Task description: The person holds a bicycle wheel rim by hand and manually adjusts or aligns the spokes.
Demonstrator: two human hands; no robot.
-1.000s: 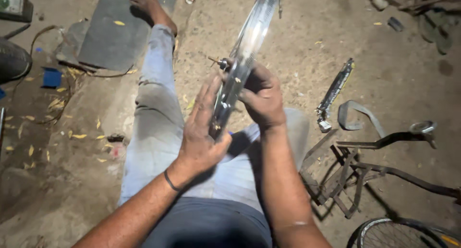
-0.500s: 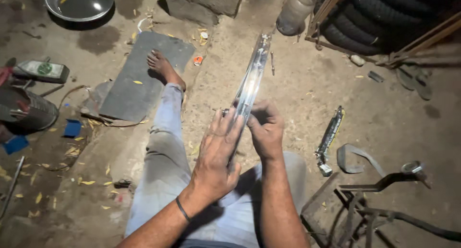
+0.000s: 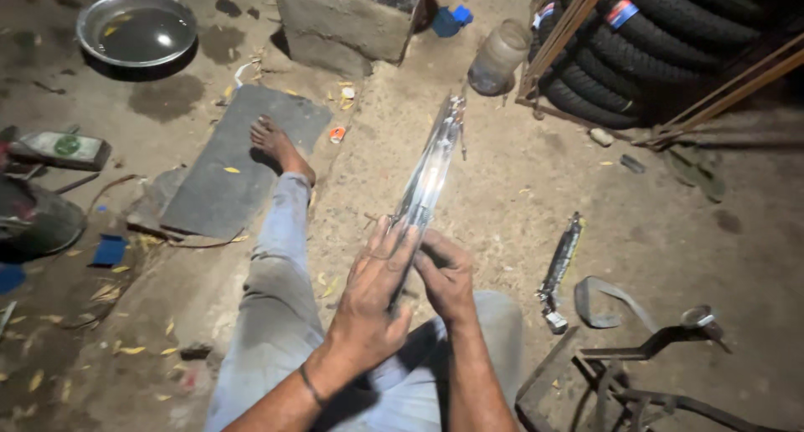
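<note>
i've got both hands on the long shiny metal strip (image 3: 430, 174), a chrome piece like a bicycle mudguard, which stands up and away from me over the dirt floor (image 3: 502, 223), its near end at my lap and its far end pointing toward the plastic jar (image 3: 499, 57) and the stacked tyres (image 3: 670, 47). my left hand (image 3: 373, 302) lies flat against the strip's near end, fingers (image 3: 394, 248) stretched almost straight and pressed to the metal rather than curled round it. my right hand (image 3: 445, 277) is wrapped closer, fingers bent round the lower edge from the other side, so the strip is pinched between the two; i cannot tell how tight that wrap is, since the thumb is hidden. to do this well, i judge the thing is to keep the flat palm sliding along the curve with even pressure while the right hand steadies the base, so the long end doesn't wobble or twist. the polished face looks slippery and the edges thin, so i'd keep fingertips off the rim. my leg (image 3: 280, 256) stretches out to the left toward a grey slab (image 3: 234, 164); a dark cylindrical part (image 3: 559, 269) lies on the ground to the right, well apart.
</note>
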